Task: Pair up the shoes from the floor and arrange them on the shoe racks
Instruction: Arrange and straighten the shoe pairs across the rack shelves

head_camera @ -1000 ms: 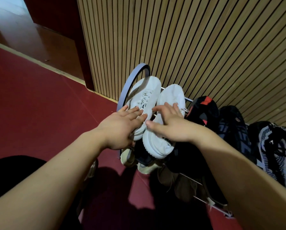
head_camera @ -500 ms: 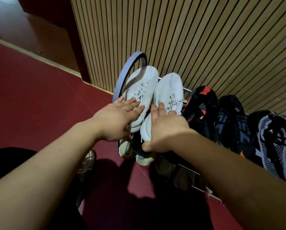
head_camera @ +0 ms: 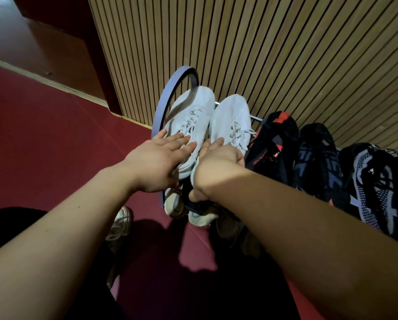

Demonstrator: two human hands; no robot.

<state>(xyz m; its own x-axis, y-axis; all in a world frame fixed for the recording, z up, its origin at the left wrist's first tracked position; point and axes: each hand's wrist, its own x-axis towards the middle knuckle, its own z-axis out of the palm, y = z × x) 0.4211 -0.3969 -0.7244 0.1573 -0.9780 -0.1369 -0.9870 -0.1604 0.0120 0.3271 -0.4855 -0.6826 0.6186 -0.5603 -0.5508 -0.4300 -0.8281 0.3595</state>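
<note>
White left-hand sneaker (head_camera: 191, 112) and its right-hand mate (head_camera: 230, 116) lie side by side on the top tier, at the left end of the shoe rack (head_camera: 186, 70). My left hand (head_camera: 156, 165) rests flat on the first, fingers straight and spread. My right hand (head_camera: 216, 162) lies along the mate, fingers stretched out, thumb down by the heel. Further right on the tier sit a black-and-red sneaker (head_camera: 274, 139), a dark sneaker (head_camera: 315, 155) and a black-and-grey knit sneaker (head_camera: 377, 188). Pale shoes (head_camera: 200, 218) sit on the tier below, and a light shoe (head_camera: 121, 220) lies on the red floor (head_camera: 55, 139).
</note>
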